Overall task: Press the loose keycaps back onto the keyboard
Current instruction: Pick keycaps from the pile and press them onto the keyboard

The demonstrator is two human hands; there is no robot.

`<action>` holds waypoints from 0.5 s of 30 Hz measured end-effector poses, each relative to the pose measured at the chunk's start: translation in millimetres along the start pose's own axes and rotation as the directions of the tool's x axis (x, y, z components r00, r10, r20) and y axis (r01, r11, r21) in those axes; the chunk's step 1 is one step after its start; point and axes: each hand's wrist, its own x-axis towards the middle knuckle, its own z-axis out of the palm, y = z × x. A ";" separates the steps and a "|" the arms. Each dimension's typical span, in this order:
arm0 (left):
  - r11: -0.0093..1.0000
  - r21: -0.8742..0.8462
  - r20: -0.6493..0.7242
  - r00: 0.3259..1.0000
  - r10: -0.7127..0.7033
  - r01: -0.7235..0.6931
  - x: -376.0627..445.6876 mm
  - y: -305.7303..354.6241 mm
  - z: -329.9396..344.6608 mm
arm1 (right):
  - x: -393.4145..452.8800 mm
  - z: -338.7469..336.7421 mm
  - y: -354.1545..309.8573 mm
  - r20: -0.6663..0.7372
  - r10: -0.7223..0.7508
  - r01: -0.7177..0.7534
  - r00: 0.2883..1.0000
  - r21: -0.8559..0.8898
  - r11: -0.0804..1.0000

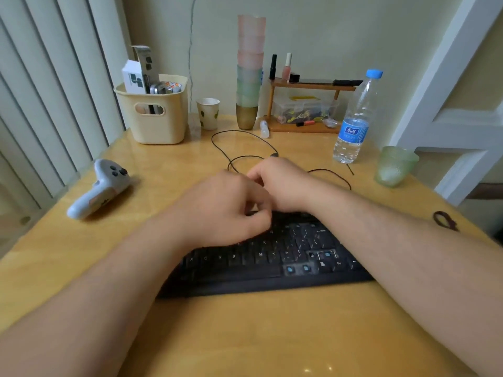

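Keyboard point(272, 265): black, lying on the yellow counter point(245, 336) beneath both hands, angled slightly; several bare switch sockets showing blue at its lower right, nearer the camera than the fingers.
Left hand point(217, 210): hovering over the keyboard's upper rows, fingers point(258, 213) curling inward and downward; whether they are pinching a keycap cannot be told.
Right hand point(280, 180): sitting just beyond the left hand, fingers curling toward the left fingers and nearly touching them; contents hidden.
Cable point(245, 148): thin, black, looping on the counter beyond the fingers.
Controller point(100, 189): white, lying well left of the fingers.
Water bottle point(353, 118): standing upright, beyond and right of the fingers.
Green glass point(394, 165): standing far right.
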 end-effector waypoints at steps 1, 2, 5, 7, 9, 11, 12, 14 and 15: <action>0.991 0.068 -0.025 0.993 -0.115 0.116 0.0 -16.7 -9.9 | 9.2 6.4 -3.4 0.007 -0.015 0.016 1.000 -0.039 0.999; 0.964 0.145 -0.032 0.975 -0.221 0.223 -1.5 -33.9 -18.8 | 16.9 12.0 -6.7 0.001 -0.025 0.025 1.000 -0.060 0.998; 0.882 0.210 -0.036 0.905 -0.423 0.421 -10.0 -70.5 -33.0 | 33.1 24.7 -9.9 -0.012 -0.043 0.042 0.999 -0.069 0.997; 0.871 0.195 -0.049 0.892 -0.450 0.450 -10.8 -76.7 -32.3 | 36.2 29.6 -9.9 -0.015 -0.037 0.036 0.999 -0.088 0.995; 0.882 0.190 -0.055 0.902 -0.429 0.431 -8.2 -73.4 -28.4 | 37.6 32.5 -9.7 -0.021 -0.024 0.022 0.999 -0.112 0.993; 0.898 0.172 -0.065 0.914 -0.399 0.405 -4.8 -67.6 -23.7 | 34.7 31.7 -11.6 -0.019 -0.016 0.014 1.000 -0.129 0.992; 0.908 0.149 -0.078 0.920 -0.384 0.391 -3.9 -64.9 -22.0 | 32.0 29.6 -11.9 -0.025 -0.015 0.012 1.000 -0.119 0.993; 0.929 0.067 -0.127 0.926 -0.355 0.365 -3.6 -60.0 -20.0 | 23.1 24.2 -8.6 -0.088 -0.011 0.011 0.996 0.000 1.000; 0.940 0.001 -0.150 0.930 -0.337 0.341 -3.6 -56.9 -19.5 | 16.0 21.4 -6.4 -0.132 0.009 0.009 0.991 0.135 0.991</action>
